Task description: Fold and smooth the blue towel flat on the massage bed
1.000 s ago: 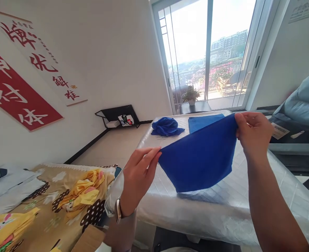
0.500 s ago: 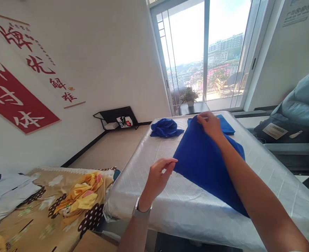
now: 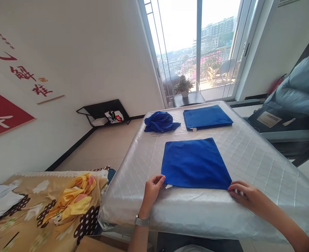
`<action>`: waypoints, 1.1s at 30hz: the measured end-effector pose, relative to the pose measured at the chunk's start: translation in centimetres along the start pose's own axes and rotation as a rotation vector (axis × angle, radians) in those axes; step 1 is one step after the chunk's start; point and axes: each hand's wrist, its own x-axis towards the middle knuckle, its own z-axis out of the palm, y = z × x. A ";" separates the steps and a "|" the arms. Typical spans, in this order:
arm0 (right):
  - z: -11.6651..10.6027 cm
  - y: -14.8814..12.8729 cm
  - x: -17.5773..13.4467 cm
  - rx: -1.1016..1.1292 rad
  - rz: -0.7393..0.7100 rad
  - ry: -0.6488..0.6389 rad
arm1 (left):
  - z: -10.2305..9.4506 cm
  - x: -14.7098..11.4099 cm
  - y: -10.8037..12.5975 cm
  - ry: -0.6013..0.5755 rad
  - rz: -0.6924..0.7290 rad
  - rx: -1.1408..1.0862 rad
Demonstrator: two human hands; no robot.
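Note:
A blue cloth (image 3: 193,163) lies flat, roughly square, on the silvery quilted table cover (image 3: 133,175). My left hand (image 3: 153,188) pinches its near left corner, beside a small white tag. At the near right corner my right hand (image 3: 242,192) has thumb and fingers closed on the cloth's edge. Beyond it, a neat stack of folded blue cloths (image 3: 207,117) lies at the far right, a white tag poking out in front. A crumpled blue cloth (image 3: 160,121) sits in a heap at the far left.
A bed with a patterned sheet (image 3: 39,206) and a yellow garment (image 3: 75,199) stands at the left. Along the right side is a grey armchair (image 3: 288,136). A potted plant (image 3: 184,85) on a chair stands by the glass door. A cardboard box (image 3: 99,244) is below.
The cloth was held up slanting, covering part of the stack; now it lies flat on the table. My right hand has come down from the far corner to the near right corner.

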 end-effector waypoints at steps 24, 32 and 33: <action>-2.8 -3.2 0.2 -0.174 -0.165 0.318 | -2.7 -1.7 3.4 -0.019 0.355 0.292; -7.8 -7.0 -1.5 -0.204 -0.194 0.499 | -6.5 -3.4 7.6 0.062 0.711 0.396; -8.5 -7.5 -1.5 -0.225 -0.155 0.555 | -7.0 -3.4 8.5 0.062 0.739 0.402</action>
